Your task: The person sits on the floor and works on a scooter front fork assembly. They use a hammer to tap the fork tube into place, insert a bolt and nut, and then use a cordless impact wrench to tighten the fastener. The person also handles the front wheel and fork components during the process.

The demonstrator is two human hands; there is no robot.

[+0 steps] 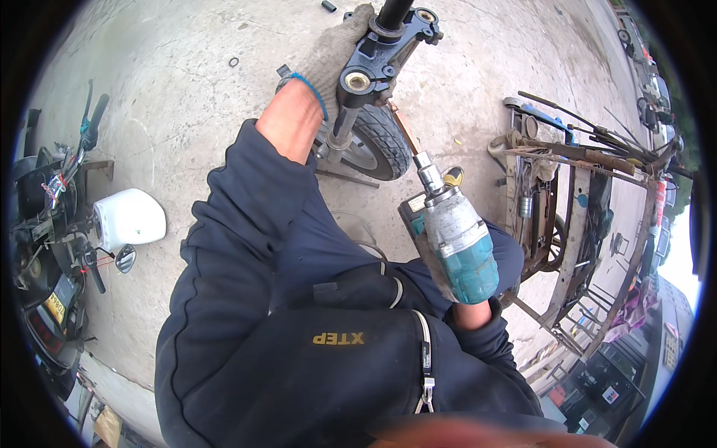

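My left hand, in a grey knit glove with a blue cuff, is closed around the far left side of a dark metal fork clamp; its fingers are partly hidden. Below the clamp, a fork leg runs down to a wheel with a black treaded tyre. My right hand grips a teal and grey cordless impact wrench; only the wrist shows, the tool covers the fingers. A silver socket sits on its nose. From the socket's tip a thin brownish rod reaches toward the clamp.
Motorcycles with handlebars and a white box-like part stand at the left. On the right is a metal cart laden with rods and tools. A small black ring and a dark cylinder lie on the concrete floor.
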